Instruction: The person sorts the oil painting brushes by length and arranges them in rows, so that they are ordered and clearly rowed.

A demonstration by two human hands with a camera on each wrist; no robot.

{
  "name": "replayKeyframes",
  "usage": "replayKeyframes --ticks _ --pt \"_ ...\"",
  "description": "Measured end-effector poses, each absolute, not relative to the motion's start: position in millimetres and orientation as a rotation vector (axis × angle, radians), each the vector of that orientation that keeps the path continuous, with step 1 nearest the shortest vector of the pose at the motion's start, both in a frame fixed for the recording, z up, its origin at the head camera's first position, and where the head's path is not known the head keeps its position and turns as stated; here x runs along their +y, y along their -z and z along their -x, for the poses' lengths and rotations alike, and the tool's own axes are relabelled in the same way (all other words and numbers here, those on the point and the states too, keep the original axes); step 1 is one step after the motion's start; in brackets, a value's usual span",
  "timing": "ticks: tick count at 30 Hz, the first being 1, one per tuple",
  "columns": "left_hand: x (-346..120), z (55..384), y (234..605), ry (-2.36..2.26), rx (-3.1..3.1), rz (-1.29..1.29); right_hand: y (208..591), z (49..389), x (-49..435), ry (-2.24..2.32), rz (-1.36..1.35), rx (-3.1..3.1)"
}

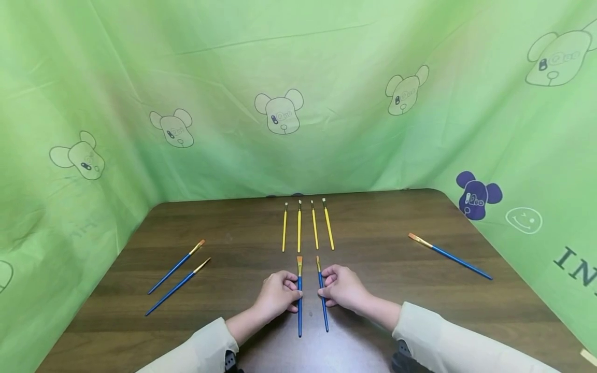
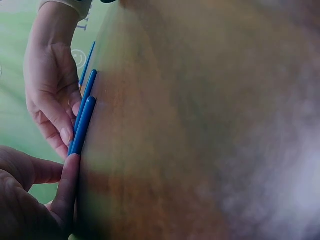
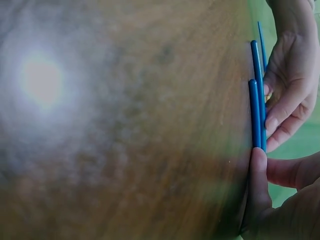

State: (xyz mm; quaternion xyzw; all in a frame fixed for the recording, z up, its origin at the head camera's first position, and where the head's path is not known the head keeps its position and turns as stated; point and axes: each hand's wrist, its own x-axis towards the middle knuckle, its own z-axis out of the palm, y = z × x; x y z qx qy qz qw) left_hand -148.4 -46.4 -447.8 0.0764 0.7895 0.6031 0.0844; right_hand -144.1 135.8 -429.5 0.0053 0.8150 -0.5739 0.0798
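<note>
Side by side at the front middle of the table, two blue-handled paintbrushes point away from me. My left hand (image 1: 278, 295) pinches the left paintbrush (image 1: 300, 316), a wider flat one with orange bristles, between thumb and fingers. The right paintbrush (image 1: 325, 318), thinner and slightly slanted, is pinched by my right hand (image 1: 345, 288). A narrow gap separates the two brushes. In the left wrist view the handle ends (image 2: 86, 122) lie low along the tabletop, and the right wrist view shows the same handles (image 3: 255, 110) beside the fingertips.
Several yellow-handled brushes (image 1: 299, 228) stand in a row beyond the hands. Two blue brushes (image 1: 177, 287) lie slanted at the left, another blue brush (image 1: 454, 257) at the right. Green printed cloth (image 1: 224, 155) hangs behind and beside the brown table (image 1: 373, 223).
</note>
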Motion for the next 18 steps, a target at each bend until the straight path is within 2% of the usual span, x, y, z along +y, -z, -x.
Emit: replayKeyframes --ticks 18 --pt "-48.1 147.8 451.0 -1.886 2.298 -0.177 434.1 139.3 136.7 1.8 -0.042 2.421"
